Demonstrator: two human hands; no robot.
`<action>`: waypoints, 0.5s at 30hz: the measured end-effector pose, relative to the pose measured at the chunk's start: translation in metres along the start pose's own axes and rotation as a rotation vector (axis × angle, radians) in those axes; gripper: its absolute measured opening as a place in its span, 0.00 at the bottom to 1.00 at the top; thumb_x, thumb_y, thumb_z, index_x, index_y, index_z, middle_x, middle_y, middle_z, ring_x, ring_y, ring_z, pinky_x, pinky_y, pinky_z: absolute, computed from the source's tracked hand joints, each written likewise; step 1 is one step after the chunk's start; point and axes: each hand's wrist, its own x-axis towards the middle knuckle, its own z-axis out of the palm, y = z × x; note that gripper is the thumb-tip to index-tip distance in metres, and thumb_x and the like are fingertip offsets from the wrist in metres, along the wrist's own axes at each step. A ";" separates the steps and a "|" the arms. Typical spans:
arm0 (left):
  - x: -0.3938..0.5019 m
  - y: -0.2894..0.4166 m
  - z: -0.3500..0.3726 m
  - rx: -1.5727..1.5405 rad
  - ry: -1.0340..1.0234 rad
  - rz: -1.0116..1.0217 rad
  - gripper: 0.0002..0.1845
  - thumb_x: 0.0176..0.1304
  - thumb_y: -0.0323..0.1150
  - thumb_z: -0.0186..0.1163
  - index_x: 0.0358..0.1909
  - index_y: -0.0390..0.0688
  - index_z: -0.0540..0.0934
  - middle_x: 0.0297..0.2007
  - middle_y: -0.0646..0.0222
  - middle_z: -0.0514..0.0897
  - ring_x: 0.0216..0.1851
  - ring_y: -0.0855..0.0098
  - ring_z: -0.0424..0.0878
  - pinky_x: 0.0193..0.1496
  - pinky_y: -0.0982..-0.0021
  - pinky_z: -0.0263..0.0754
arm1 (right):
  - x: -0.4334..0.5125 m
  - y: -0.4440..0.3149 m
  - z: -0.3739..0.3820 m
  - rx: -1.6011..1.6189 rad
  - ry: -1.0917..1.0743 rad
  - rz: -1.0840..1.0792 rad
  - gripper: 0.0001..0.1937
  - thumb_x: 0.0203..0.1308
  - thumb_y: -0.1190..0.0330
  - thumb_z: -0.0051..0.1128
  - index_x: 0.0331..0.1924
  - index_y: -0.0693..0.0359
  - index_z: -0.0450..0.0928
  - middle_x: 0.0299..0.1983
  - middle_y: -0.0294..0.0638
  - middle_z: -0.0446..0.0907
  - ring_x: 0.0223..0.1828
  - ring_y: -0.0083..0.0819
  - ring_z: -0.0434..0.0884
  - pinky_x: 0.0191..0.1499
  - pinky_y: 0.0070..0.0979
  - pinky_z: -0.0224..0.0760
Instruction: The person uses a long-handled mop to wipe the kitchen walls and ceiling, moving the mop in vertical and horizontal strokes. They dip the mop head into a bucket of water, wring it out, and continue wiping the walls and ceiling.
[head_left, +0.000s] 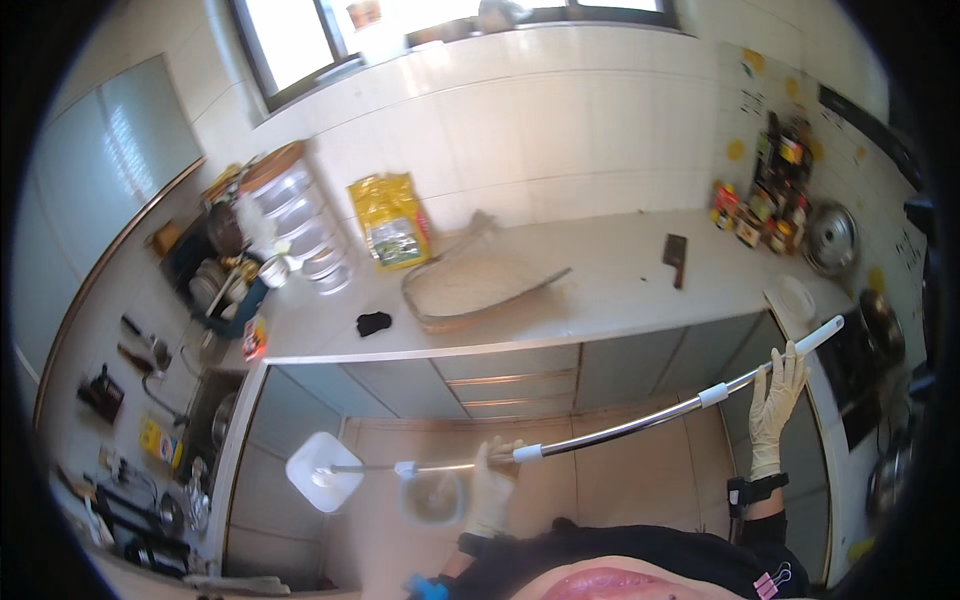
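Note:
Both my hands wear pale rubber gloves and grip a long metal pole (622, 433) with white plastic collars. My right hand (780, 401) is wrapped around its upper part, just below the white end grip at the right. Lower down, my left hand (491, 484) closes around the pole near a white collar and looks blurred. A white, roughly square head (324, 471) is at the pole's left end, over the floor by the left cabinets. Beneath the pole, a blurred squarish pale object (433, 496) cannot be made out clearly.
The counter ahead bears a scoop-shaped woven basket (480, 289), a yellow bag (391, 223), a black cloth-like item (373, 323) and a cleaver (675, 259). Bottles (780, 202) crowd the right corner, above a stove (844, 382). Left are a dish rack (217, 285) and a sink (210, 420).

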 end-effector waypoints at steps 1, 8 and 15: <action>0.000 0.002 0.006 -0.079 0.039 -0.090 0.16 0.73 0.41 0.54 0.48 0.37 0.77 0.45 0.51 0.83 0.52 0.55 0.80 0.59 0.56 0.76 | -0.022 0.012 -0.013 -0.041 -0.090 0.030 0.26 0.64 0.61 0.60 0.64 0.63 0.72 0.73 0.50 0.63 0.75 0.51 0.55 0.79 0.51 0.33; -0.011 0.011 0.037 0.281 -0.072 -0.114 0.16 0.77 0.40 0.52 0.52 0.38 0.76 0.35 0.60 0.85 0.47 0.59 0.83 0.59 0.54 0.75 | -0.169 0.061 -0.090 -0.156 -0.717 0.318 0.24 0.48 0.63 0.69 0.52 0.57 0.78 0.60 0.48 0.74 0.66 0.49 0.66 0.73 0.51 0.47; -0.017 -0.003 0.095 0.683 -0.238 -0.021 0.20 0.78 0.43 0.51 0.53 0.33 0.76 0.30 0.62 0.86 0.35 0.66 0.87 0.44 0.69 0.79 | -0.309 0.084 -0.097 -0.021 -1.094 0.556 0.12 0.48 0.62 0.72 0.28 0.62 0.84 0.33 0.50 0.85 0.34 0.51 0.83 0.45 0.41 0.76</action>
